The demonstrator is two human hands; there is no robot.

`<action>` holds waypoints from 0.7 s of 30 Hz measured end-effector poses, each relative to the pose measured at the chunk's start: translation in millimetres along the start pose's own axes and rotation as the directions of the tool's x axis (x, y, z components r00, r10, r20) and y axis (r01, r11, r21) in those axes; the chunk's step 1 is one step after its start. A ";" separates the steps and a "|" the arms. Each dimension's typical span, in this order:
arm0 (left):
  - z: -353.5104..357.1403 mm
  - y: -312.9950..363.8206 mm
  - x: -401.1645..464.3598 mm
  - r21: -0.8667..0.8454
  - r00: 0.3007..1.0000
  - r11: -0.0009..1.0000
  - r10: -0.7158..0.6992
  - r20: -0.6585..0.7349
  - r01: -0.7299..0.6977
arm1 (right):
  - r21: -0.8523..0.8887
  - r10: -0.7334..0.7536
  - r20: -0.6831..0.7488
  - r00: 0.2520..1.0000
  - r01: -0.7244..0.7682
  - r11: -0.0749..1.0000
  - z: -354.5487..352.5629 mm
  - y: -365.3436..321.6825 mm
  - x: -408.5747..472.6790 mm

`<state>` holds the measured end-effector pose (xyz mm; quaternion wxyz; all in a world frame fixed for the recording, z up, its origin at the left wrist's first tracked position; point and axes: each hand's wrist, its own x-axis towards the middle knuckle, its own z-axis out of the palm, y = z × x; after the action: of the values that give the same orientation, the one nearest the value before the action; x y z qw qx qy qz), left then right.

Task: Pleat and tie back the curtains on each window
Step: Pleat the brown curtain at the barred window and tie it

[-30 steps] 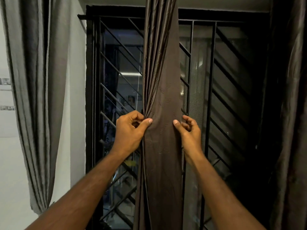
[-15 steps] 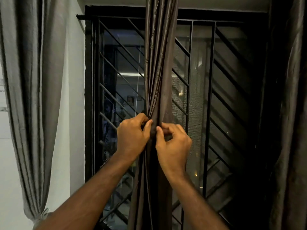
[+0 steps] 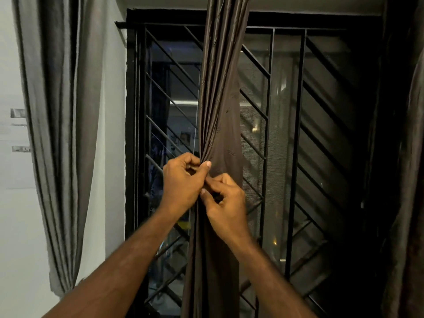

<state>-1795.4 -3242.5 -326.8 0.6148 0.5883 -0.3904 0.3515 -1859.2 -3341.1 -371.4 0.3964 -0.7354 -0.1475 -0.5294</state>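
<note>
A dark brown curtain point(image 3: 220, 92) hangs down the middle of the barred window, its cloth gathered into narrow folds on the left side. My left hand point(image 3: 183, 182) grips the gathered folds, thumb pressed on the front of the cloth. Just below and to the right, my right hand point(image 3: 226, 203) pinches a fold of the same curtain, touching my left hand. Below the hands the curtain falls straight in a narrow column.
A black window grille point(image 3: 286, 138) with slanted bars stands behind the curtain. A grey curtain point(image 3: 59, 125) hangs at the left against a white wall point(image 3: 13, 214). Another dark curtain point(image 3: 406, 180) hangs at the right edge.
My right hand moved from the curtain's right edge across to my left hand, folding the flat cloth over, then dropped a little lower. The curtain is narrower at hand height.
</note>
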 end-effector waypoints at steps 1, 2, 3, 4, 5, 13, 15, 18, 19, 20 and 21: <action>-2.4 -2.6 1.4 0.033 1.000 0.999 0.004 0.003 -0.004 | 0.084 0.045 0.080 0.996 -0.052 0.995 -3.7 3.3 0.0; -4.9 -5.0 2.2 0.062 1.000 0.998 0.011 0.006 -0.011 | 0.144 0.077 0.085 0.993 -0.088 0.986 -8.4 6.9 1.2; -7.0 -6.6 2.5 0.086 1.000 0.996 0.016 0.010 -0.017 | 0.185 0.105 0.014 0.994 -0.106 0.977 -14.0 11.4 4.1; -8.4 -7.8 2.4 0.101 1.000 0.995 0.022 0.015 -0.023 | 0.184 0.140 -0.108 0.984 -0.119 0.976 -20.6 15.9 8.8; -10.1 -8.6 2.4 0.109 0.999 0.994 0.030 0.019 -0.032 | 0.175 0.195 -0.222 0.955 -0.158 0.972 -27.2 20.6 14.9; -5.5 -13.7 2.4 0.076 0.995 0.995 0.057 0.084 -0.063 | 0.423 0.536 -0.049 0.843 -0.469 0.775 -45.0 32.1 51.7; -5.7 -12.4 2.4 0.116 0.996 0.990 0.073 0.056 -0.079 | 0.353 0.481 -0.162 0.861 -0.405 0.844 -47.6 31.4 48.2; -3.5 -8.5 3.0 0.228 0.985 0.959 0.165 0.045 -0.171 | 0.020 0.289 -0.432 0.855 -0.311 0.950 -46.8 25.9 38.0; -1.7 -7.4 2.8 0.270 0.979 0.941 0.196 0.051 -0.202 | -0.126 0.178 -0.485 0.856 -0.269 0.955 -43.8 21.4 33.1; 0.2 -6.7 2.6 0.309 0.974 0.923 0.221 0.057 -0.228 | -0.244 0.065 -0.508 0.859 -0.216 0.945 -40.5 15.3 27.9; 2.1 -6.8 2.3 0.342 0.968 0.906 0.242 0.062 -0.249 | -0.325 -0.029 -0.503 0.864 -0.159 0.932 -37.1 8.5 22.6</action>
<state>-1788.5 -3245.1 -327.8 0.4488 0.6367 -0.3987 0.4839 -1869.4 -3378.5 -350.2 0.2991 -0.6370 0.0838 -0.7055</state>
